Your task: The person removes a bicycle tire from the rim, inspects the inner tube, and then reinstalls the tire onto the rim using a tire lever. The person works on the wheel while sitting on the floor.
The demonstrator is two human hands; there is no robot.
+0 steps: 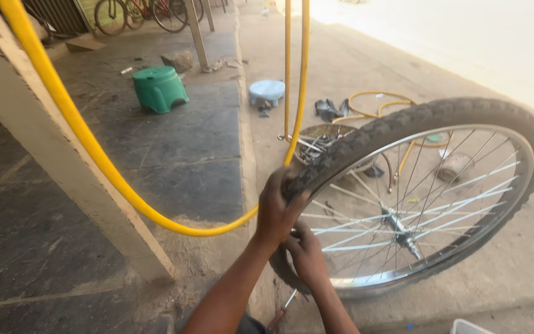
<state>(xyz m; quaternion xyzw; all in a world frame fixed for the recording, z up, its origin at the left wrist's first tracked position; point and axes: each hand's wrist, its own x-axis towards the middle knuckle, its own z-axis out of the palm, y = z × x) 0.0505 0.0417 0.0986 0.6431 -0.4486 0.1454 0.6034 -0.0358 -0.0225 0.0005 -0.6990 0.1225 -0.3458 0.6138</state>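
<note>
A pale post (44, 124) runs down the left side, from 11 o'clock to about 7 o'clock. A yellow hose (94, 154) drops along it, sags low at centre, then climbs straight up toward 12 o'clock. Beyond, at 11 o'clock, sits a green stool (159, 86), and at 12 o'clock a smaller blue stool (266, 91). Bicycles (149, 12) stand at the far top edge.

At centre, the left hand (276, 207) wraps over the tyre (440, 114) at the wheel's 9 o'clock edge, fingers curled tight on the knobbly tread. The right hand (307, 250) sits just below it, touching the inside of the rim (366, 281) near the spokes; whether it pinches anything I cannot tell, since the fingers are hidden behind the knuckles.

The wheel leans upright on the concrete, filling the view from 6 to 3 o'clock. From both hands it stretches away toward 3 o'clock, its long spread running left to right, with the hub (400, 229) well right of the grip. The left hand is nearer the tread, the right nearer the rim. A tool's metal tip (288, 300) shows below the wrists at 6 o'clock.

Behind the wheel, at 1 o'clock, lie a bowl (322, 131) of parts and more coiled hose (378, 99).
</note>
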